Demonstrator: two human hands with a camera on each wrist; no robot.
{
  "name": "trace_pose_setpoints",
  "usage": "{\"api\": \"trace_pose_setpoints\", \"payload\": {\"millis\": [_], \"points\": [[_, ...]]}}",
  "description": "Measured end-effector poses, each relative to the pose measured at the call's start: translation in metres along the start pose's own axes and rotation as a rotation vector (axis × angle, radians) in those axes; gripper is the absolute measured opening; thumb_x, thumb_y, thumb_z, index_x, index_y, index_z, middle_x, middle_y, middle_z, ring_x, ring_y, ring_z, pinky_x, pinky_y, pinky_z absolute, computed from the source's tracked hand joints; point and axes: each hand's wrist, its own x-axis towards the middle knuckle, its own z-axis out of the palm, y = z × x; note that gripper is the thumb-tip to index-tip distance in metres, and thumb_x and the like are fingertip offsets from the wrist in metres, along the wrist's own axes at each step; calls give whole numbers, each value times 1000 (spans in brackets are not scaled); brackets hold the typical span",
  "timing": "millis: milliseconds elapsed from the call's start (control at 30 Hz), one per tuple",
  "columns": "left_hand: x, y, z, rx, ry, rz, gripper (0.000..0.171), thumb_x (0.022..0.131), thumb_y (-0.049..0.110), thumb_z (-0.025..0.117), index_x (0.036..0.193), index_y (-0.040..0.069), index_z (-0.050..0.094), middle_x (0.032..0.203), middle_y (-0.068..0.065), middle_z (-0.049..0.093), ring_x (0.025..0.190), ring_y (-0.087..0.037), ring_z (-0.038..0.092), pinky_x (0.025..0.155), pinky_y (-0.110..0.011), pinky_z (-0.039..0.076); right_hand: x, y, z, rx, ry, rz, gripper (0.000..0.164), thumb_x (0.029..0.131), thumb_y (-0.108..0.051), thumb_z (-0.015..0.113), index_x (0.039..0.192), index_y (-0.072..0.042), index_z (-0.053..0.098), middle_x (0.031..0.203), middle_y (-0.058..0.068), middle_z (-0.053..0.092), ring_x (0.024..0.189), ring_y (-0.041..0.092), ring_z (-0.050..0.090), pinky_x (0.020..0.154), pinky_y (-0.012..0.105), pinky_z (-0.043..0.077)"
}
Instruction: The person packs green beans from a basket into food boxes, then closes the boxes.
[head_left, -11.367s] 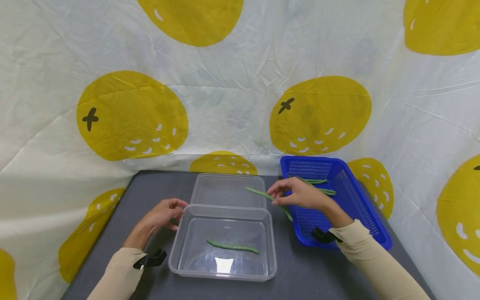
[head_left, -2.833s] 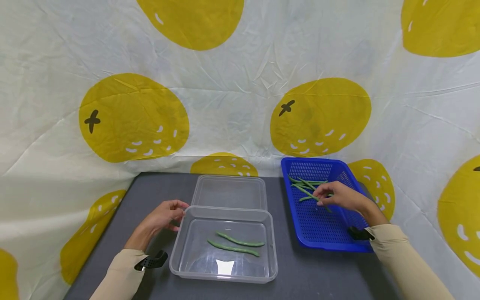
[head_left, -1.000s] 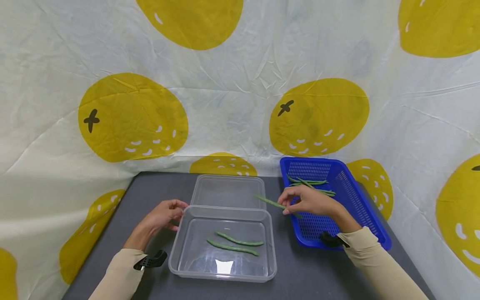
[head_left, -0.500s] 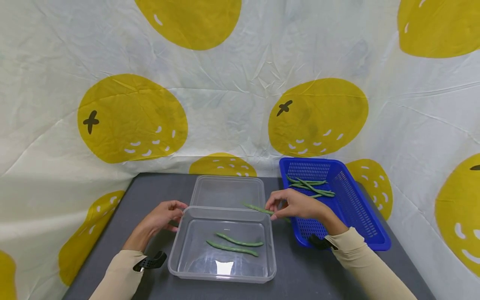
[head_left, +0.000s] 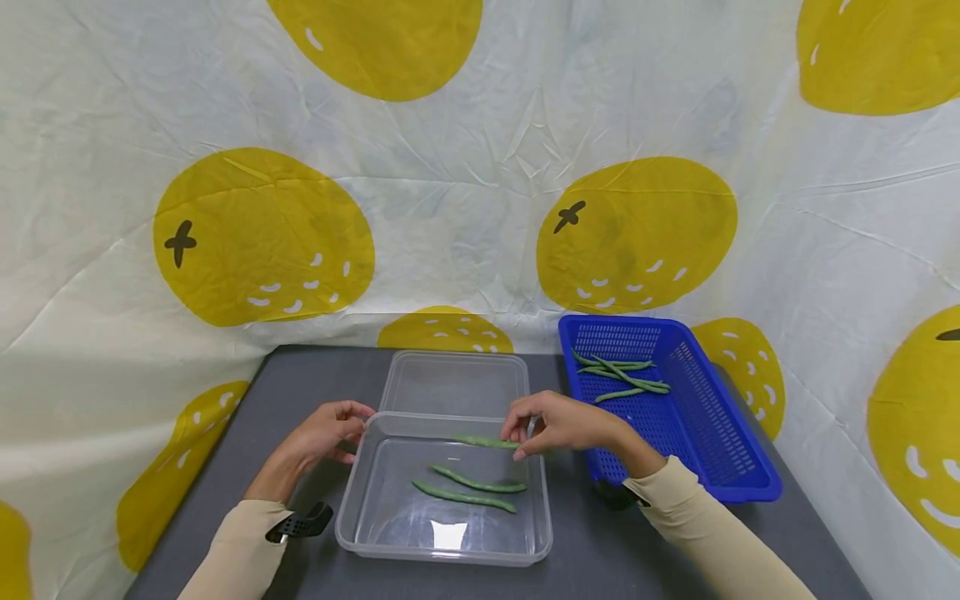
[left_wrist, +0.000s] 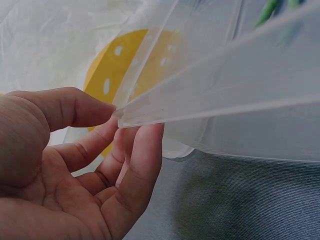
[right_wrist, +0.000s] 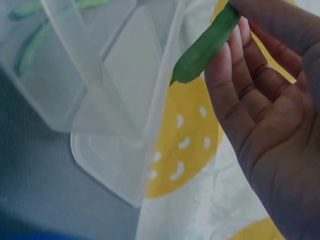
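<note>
My right hand pinches a green bean between thumb and fingers, over the back right part of a clear plastic container. In the right wrist view one end of that green bean pokes out past the fingertips. Two more green beans lie side by side on the container's floor. At the container's back left corner my left hand holds the rim; the left wrist view shows thumb and fingers of the left hand pinching the corner of the container.
A blue perforated basket stands to the right, with several green beans toward its back left. Behind the container lies a clear lid on the dark table. A patterned cloth hangs behind the table.
A second bean now lies in the container beside the first. My right hand has carried another bean from the basket leftward over the container. The left hand has stayed at the corner.
</note>
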Motion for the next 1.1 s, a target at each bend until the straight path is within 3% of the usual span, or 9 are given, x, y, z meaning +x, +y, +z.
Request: {"api": "trace_pose_setpoints", "payload": {"millis": [433,833,1100], "points": [[1,1,-2,-1,-7,3,37,97,11,57,130,-6,57,110,-24,65,85,-25,65,67,-41,60,18,-11,17,12,-67,-6,21,89,-17,78,110,-18,73,99,1,68,88,7,63,79,38,59],[2,-1,-2,-1,-4,-1,37,98,11,57,131,-6,57,111,-23,65,85,-24,65,67,-41,60,22,-14,21,33,-21,-19,24,90,-18,77,114,-16,72,96,7,68,89,10,62,82,37,59],[1,-2,-2,-6,-6,-10,37,98,12,57,131,-5,56,110,-23,65,86,-25,65,67,-41,60,9,-11,9,22,15,27,23,90,-18,77,113,-20,73,92,-1,65,86,9,61,81,39,59]]}}
